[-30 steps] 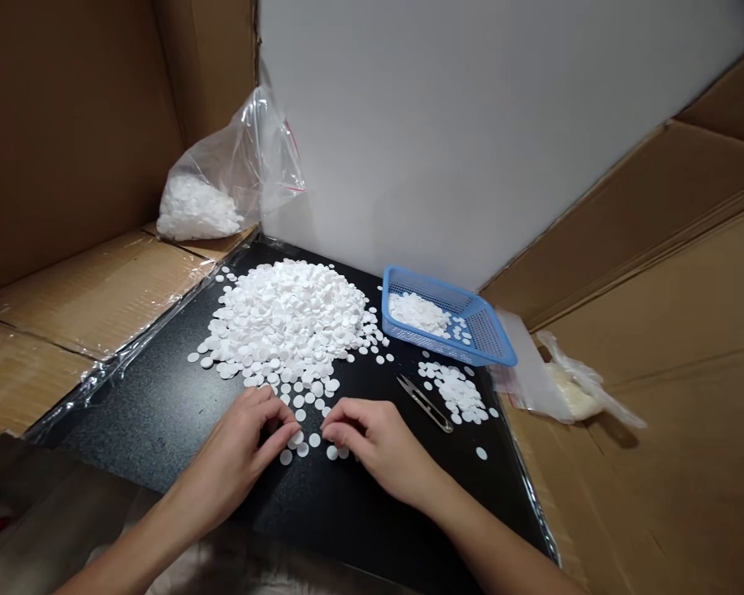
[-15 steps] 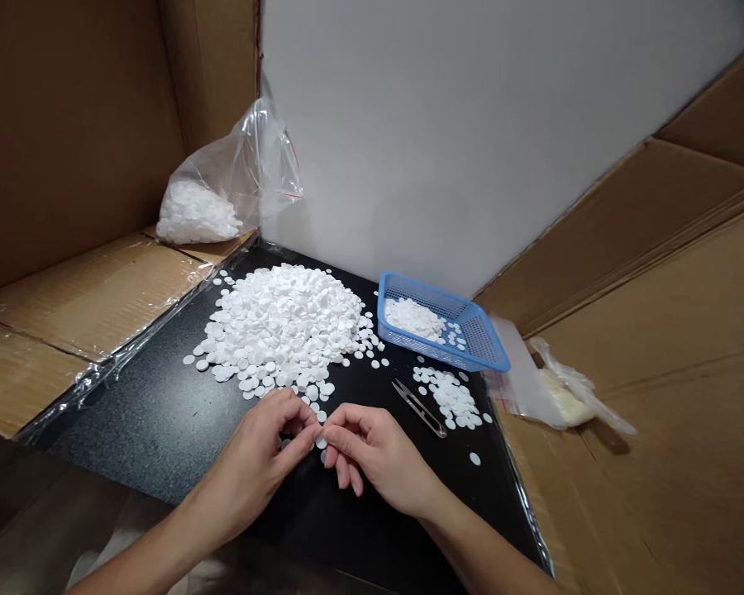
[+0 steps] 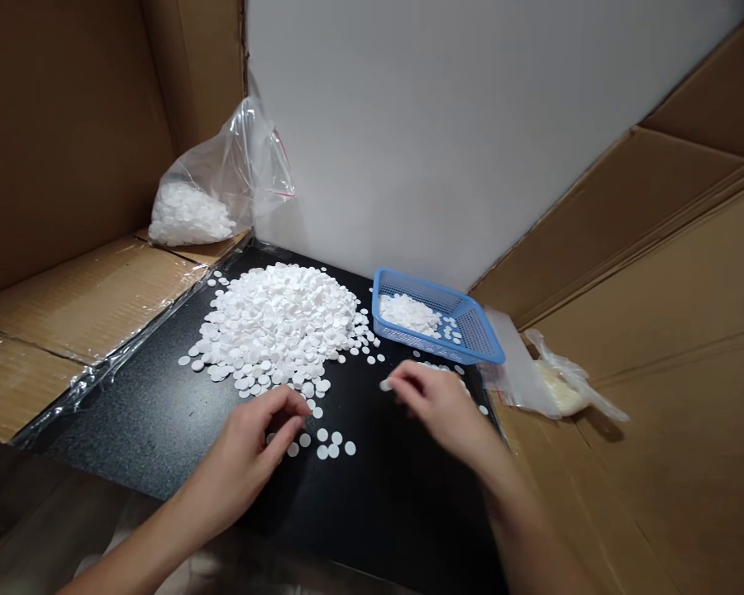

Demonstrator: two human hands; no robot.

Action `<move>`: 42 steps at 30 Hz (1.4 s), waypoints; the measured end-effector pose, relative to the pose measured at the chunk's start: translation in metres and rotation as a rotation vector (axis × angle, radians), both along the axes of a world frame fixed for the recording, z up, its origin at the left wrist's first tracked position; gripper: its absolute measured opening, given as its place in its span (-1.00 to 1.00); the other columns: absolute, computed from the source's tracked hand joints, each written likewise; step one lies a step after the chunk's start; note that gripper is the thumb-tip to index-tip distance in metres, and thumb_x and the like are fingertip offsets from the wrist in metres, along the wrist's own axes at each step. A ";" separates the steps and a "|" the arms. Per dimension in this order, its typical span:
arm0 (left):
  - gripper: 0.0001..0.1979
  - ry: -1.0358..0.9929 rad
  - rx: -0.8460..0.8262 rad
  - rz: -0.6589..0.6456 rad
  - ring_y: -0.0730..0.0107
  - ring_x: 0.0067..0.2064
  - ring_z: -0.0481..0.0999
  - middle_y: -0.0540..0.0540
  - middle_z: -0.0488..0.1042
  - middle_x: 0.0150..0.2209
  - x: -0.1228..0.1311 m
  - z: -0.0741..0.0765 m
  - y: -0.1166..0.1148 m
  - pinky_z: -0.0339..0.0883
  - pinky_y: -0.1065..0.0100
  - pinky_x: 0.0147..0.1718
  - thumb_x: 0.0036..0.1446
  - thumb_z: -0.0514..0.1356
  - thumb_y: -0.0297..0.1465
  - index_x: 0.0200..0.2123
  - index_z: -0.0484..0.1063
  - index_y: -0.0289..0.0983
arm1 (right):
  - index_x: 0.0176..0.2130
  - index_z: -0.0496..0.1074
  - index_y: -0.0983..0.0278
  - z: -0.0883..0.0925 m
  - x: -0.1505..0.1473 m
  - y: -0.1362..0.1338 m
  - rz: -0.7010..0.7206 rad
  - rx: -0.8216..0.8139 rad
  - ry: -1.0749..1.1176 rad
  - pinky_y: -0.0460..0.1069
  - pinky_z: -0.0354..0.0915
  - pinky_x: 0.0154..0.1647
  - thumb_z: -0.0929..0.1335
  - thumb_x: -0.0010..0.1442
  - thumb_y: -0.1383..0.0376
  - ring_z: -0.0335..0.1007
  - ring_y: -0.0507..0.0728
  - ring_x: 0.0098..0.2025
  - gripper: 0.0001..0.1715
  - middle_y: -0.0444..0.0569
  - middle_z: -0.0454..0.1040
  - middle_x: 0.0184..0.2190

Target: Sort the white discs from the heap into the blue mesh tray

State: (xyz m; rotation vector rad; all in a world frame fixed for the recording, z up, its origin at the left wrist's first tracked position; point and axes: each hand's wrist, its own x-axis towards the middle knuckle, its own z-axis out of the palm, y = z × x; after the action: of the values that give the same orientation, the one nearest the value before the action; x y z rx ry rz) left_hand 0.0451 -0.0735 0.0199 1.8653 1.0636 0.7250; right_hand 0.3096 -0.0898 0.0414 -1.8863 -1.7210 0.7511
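Note:
Pinched between the thumb and index finger of my right hand (image 3: 437, 405) is a small white disc (image 3: 385, 385), held above the black table. The fingers of my left hand (image 3: 264, 438) are loosely curled with a slight gap at the tips, and I see nothing held there. That hand hovers at the front edge of a large heap of white discs (image 3: 285, 318). Several loose white discs (image 3: 322, 452) lie flat on the table between my hands. Behind my right hand, more discs on the table are partly covered; the thread snips seen earlier are hidden.
A blue plastic basket (image 3: 499, 357) with white discs stands at the back right. On cardboard at the left sits a clear bag of white discs (image 3: 192, 215). Another plastic bag (image 3: 564, 388) with pale contents lies at the right. Cardboard walls flank the black table (image 3: 378, 512).
My hands have come apart. The right one has moved right and away from me with a white disc, now covering the snips; the left stays nearly in place. Loose discs between them are uncovered.

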 end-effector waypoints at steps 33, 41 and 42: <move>-0.82 0.209 0.265 -0.064 0.26 -0.25 0.43 -0.03 0.45 -0.32 -0.028 -0.027 0.024 0.27 0.34 -0.29 0.31 0.10 -0.37 -0.31 0.48 -0.17 | -0.27 0.43 0.27 -0.016 -0.026 -0.004 0.231 -0.147 0.244 -0.13 0.29 -0.45 0.20 0.27 0.50 0.38 0.00 -0.46 -0.73 -0.12 0.43 -0.39; -0.77 0.204 0.294 -0.034 0.27 -0.26 0.46 -0.04 0.47 -0.32 -0.026 -0.026 0.021 0.29 0.36 -0.31 0.33 0.04 -0.38 -0.30 0.49 -0.16 | -0.36 0.48 0.24 -0.015 -0.030 -0.008 0.395 -0.206 0.156 -0.12 0.22 -0.39 0.44 0.09 0.48 0.33 0.03 -0.40 -0.85 -0.20 0.40 -0.44; -0.76 0.210 0.295 -0.032 0.27 -0.26 0.46 -0.04 0.47 -0.31 -0.026 -0.026 0.021 0.30 0.36 -0.31 0.34 0.03 -0.38 -0.29 0.49 -0.16 | -0.35 0.47 0.23 -0.015 -0.030 -0.008 0.400 -0.210 0.150 -0.12 0.21 -0.40 0.46 0.07 0.48 0.32 0.03 -0.40 -0.83 -0.21 0.38 -0.45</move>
State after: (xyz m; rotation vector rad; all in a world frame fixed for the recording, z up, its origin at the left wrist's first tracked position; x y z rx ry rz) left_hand 0.0191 -0.0523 -0.0056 2.2458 1.1002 0.7092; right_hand 0.2792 -0.0979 0.0259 -1.5758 -2.0109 1.2341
